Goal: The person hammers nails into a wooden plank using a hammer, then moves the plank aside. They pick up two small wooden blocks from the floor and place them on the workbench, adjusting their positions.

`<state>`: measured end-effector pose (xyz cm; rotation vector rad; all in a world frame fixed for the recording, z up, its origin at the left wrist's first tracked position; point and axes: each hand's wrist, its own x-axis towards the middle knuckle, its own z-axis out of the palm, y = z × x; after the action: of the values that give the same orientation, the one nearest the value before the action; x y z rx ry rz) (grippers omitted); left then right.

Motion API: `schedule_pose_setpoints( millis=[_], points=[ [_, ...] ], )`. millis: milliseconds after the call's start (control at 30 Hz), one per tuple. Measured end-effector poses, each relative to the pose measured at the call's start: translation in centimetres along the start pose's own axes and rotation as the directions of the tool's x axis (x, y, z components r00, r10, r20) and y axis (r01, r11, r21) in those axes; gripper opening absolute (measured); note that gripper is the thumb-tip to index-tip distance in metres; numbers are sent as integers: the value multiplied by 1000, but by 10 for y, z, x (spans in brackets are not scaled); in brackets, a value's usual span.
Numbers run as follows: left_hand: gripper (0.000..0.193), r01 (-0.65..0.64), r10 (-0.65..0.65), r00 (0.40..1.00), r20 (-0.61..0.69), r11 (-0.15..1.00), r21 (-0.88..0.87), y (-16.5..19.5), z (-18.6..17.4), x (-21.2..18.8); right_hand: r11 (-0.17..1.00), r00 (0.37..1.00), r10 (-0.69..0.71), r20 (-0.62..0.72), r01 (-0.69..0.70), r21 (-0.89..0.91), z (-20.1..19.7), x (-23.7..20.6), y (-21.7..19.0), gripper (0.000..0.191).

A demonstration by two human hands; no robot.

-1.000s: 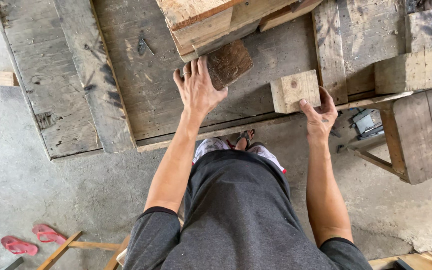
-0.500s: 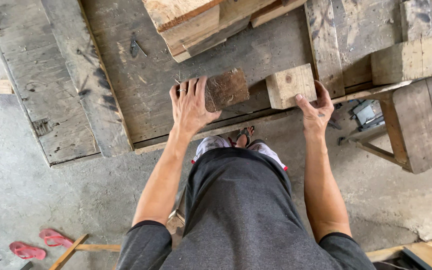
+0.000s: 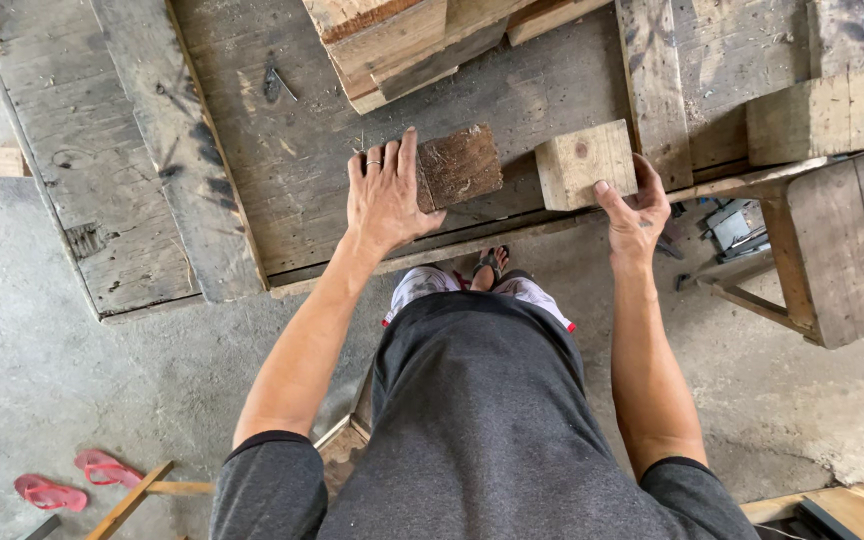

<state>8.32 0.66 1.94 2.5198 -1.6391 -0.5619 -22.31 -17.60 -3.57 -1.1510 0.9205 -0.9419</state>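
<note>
Concrete floor, stained and grey, carries a low platform of weathered planks; the person stands at its near edge, looking straight down. On the platform lie a dark block and, just to its right but apart from it, a pale block. The left hand lies flat, fingers spread, palm down on the planks and against the left end of the dark block; it is open and presses rather than grasps. The right hand is half curled at the near right corner of the pale block, thumb tip on its front edge, fingers behind the corner; whether it clamps the block or merely touches it cannot be told. A larger pale offcut sits further right on a plank, and stacked timber lies at the far side of the platform. A stool frame stands at the right, red sandals lie on the floor at lower left. Judgement: the step in hand is the positioning of the two blocks near the platform edge, with both still resting on the planks. The next move calls for a firm hold on each block and care that neither slips over the near edge onto the feet below.
</note>
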Motion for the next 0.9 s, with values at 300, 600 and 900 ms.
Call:
schedule_pose_setpoints(
  millis=[300, 600, 900],
  points=[
    [154, -56, 55, 998, -9, 990, -132, -29, -42, -25, 1000, 1000, -1, -14, 1, 16, 0, 5, 4, 68],
    [133, -53, 50, 998, -36, 995, -85, 19, -32, -14, 999, 1000, 4, -25, -4, -31, -12, 6, 15, 64],
    [109, -78, 74, 958, -278, 997, -2, 7, -26, -34, 981, 999, -22, -38, 14, -192, -14, 17, 19, 57]
  ],
)
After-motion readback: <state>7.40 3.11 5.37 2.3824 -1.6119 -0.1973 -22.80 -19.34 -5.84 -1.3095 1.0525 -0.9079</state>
